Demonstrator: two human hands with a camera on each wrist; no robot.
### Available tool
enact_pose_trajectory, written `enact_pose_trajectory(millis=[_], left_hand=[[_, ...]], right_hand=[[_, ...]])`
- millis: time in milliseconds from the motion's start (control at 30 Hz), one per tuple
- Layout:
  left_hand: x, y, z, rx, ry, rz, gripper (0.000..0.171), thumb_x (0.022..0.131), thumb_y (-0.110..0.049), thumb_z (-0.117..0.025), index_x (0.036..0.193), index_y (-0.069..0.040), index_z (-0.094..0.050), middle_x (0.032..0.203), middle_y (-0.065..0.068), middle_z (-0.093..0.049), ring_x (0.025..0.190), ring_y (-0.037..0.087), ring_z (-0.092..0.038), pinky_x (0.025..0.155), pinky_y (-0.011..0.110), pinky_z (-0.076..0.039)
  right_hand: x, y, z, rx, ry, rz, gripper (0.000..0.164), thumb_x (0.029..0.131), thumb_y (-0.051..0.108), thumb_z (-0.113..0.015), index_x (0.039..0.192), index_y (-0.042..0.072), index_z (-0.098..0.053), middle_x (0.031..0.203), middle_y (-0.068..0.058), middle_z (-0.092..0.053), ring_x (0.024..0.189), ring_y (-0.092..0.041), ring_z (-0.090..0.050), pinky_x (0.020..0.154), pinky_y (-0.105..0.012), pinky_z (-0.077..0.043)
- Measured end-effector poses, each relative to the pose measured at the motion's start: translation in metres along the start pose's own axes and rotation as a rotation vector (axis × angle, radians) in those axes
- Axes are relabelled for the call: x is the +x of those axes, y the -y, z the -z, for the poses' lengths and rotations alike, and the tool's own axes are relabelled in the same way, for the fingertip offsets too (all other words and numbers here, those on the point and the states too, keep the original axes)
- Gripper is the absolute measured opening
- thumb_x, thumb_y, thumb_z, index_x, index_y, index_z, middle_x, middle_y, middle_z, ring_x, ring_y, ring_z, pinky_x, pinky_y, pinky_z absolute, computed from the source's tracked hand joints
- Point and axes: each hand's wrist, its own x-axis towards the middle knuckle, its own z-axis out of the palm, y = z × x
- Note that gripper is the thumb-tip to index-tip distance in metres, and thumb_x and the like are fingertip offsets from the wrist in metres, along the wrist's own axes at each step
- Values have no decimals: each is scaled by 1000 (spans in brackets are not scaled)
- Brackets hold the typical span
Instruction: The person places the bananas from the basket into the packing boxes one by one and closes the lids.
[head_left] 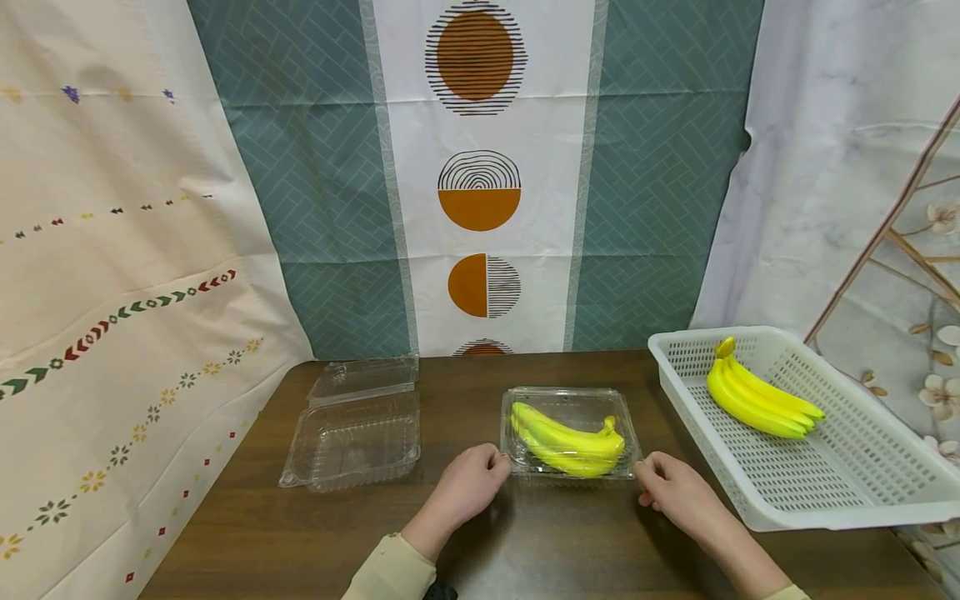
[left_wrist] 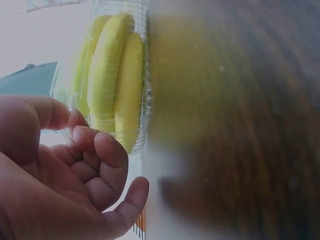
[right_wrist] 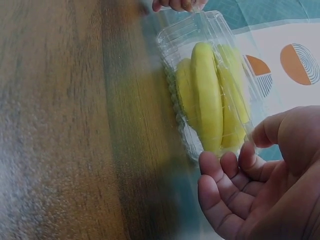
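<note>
A clear plastic clamshell container [head_left: 570, 400] with its lid down holds a bunch of yellow bananas [head_left: 566, 442]. My left hand [head_left: 468, 483] pinches its near left corner between thumb and index finger, and the other fingers are loosely curled in the left wrist view. At the near right corner, my right hand [head_left: 675, 492] pinches the rim the same way. In the right wrist view the bananas [right_wrist: 207, 95] show through the clear wall. Whether the lid's rim is fully pressed together at the corners cannot be made out.
A second clear container [head_left: 356, 437] lies with its lid raised back at the left of the brown table [head_left: 555, 550]. On the right, a white plastic basket [head_left: 825, 492] holds another banana bunch [head_left: 757, 400]. Patterned cloths [head_left: 480, 250] hang behind and beside the table.
</note>
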Motion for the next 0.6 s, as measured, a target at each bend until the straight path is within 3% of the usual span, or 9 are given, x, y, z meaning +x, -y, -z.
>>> enact_pose_trajectory(millis=[367, 600], left_hand=[[0, -2, 1, -17, 16, 18, 37, 108, -19, -60, 73, -16, -47, 67, -3, -41, 58, 15, -36, 58, 31, -32], [0, -2, 3, 29, 16, 13, 38, 111, -22, -61, 75, -15, -50, 67, -3, -44, 59, 15, -40, 59, 31, -35]], right_hand=[[-1, -1, 0, -7, -5, -9, 29, 111, 25, -57, 86, 10, -56, 84, -4, -67, 82, -16, -69, 69, -32, -52], [1, 1, 5, -170, -24, 12, 30, 113, 34, -57, 105, 9, -72, 83, 1, -70, 80, -14, -66, 74, -38, -52]])
